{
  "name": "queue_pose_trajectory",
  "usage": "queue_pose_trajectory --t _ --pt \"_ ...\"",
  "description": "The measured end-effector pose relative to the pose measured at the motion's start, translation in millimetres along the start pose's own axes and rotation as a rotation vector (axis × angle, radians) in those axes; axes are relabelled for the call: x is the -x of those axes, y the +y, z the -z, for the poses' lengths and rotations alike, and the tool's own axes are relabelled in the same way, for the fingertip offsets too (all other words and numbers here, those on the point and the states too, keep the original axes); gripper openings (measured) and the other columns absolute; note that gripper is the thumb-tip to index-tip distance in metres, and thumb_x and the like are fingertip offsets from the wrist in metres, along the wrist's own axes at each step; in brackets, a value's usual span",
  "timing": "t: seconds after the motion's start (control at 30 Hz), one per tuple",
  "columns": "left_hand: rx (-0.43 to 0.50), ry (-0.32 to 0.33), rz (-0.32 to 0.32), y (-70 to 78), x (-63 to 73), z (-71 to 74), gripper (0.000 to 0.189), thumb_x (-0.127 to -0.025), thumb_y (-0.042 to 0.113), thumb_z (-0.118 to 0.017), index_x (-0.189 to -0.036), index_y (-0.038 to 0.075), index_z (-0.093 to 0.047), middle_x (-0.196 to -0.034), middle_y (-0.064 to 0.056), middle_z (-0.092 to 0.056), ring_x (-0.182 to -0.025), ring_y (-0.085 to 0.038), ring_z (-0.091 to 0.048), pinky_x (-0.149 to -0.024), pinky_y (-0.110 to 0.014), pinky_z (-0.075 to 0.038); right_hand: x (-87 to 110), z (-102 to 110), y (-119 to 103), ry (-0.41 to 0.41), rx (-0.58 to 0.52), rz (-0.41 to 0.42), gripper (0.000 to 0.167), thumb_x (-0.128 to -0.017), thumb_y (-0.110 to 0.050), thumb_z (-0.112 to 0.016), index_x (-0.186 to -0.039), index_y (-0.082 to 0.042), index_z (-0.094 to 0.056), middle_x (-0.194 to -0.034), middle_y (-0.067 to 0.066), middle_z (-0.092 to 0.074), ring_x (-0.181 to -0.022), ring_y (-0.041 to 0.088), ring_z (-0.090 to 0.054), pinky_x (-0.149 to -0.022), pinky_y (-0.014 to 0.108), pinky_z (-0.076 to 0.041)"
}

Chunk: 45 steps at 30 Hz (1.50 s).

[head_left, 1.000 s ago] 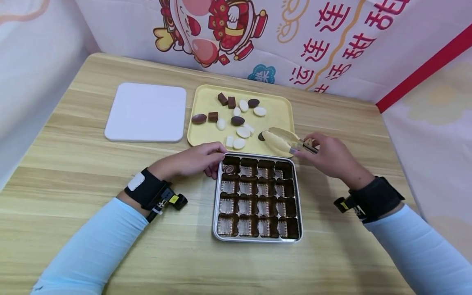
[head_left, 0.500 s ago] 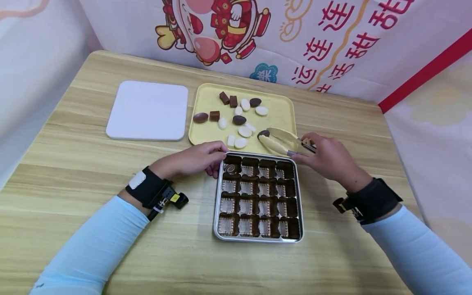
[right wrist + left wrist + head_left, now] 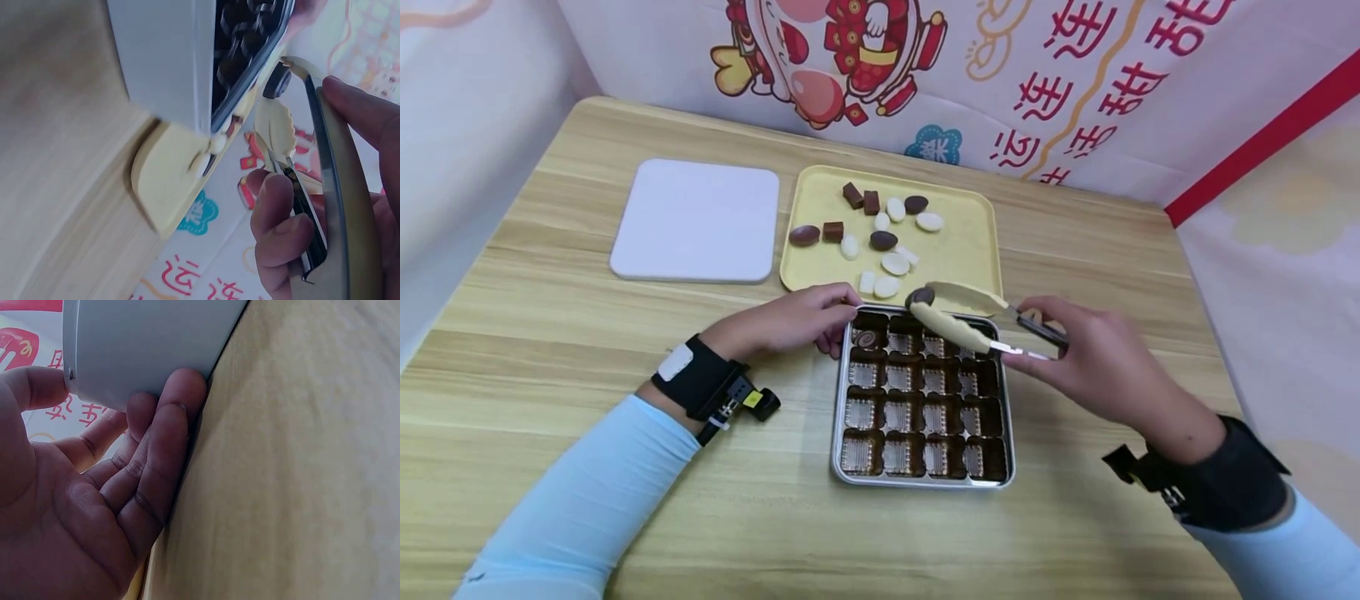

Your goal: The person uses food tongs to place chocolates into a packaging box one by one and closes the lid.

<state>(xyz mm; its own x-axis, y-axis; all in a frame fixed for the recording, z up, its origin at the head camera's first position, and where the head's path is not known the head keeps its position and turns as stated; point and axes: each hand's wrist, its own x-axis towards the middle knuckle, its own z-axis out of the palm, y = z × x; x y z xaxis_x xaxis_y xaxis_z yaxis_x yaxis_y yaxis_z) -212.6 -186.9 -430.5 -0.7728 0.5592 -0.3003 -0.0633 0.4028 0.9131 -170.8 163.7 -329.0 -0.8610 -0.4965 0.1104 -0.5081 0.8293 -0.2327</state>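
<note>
My right hand [image 3: 1105, 358] grips a pair of tongs [image 3: 955, 327] with pale yellow scalloped tips and metal handles. Between the tips is a round dark chocolate [image 3: 920, 297], held above the back edge of a square metal tin [image 3: 837, 417]. In the right wrist view, the chocolate [image 3: 277, 81] is pinched at the ends of the tongs. My left hand [image 3: 793, 321] holds the tin's back left corner; in the left wrist view its fingers [image 3: 165, 450] bend against the tin's side wall [image 3: 144, 350]. A brown divided insert [image 3: 920, 392] lines the tin, with a swirled chocolate [image 3: 867, 339] in its back left compartment.
A yellow tray [image 3: 970, 225] behind the tin carries several white, dark and brown chocolates, some egg-shaped, some block-shaped. To its left lies a white square lid-like panel [image 3: 696, 221]. A printed backdrop [image 3: 662, 58] hangs along the table's back edge.
The tongs took hold of the dark chocolate on the tray, then lifted it toward me, over the tin's back edge. My right forearm drew back and rightward. My left hand stayed at the corner.
</note>
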Motion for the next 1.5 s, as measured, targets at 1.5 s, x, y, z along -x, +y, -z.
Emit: queue_pose_trajectory --t 1.5 --pt "-0.032 -0.003 0.011 2.5 -1.9 0.4 0.027 -0.108 0.028 -0.040 -0.124 0.011 -0.053 -0.088 -0.012 -0.058 -0.081 -0.026 -0.069 -0.075 -0.036 -0.060 -84.4 -22.6 -1.5 0.019 0.116 -0.040 0.061 -0.084 -0.049 -0.077 -0.124 -0.007 -0.060 -0.086 0.008 -0.067 -0.060 0.022 -0.054 -0.048 0.034 -0.041"
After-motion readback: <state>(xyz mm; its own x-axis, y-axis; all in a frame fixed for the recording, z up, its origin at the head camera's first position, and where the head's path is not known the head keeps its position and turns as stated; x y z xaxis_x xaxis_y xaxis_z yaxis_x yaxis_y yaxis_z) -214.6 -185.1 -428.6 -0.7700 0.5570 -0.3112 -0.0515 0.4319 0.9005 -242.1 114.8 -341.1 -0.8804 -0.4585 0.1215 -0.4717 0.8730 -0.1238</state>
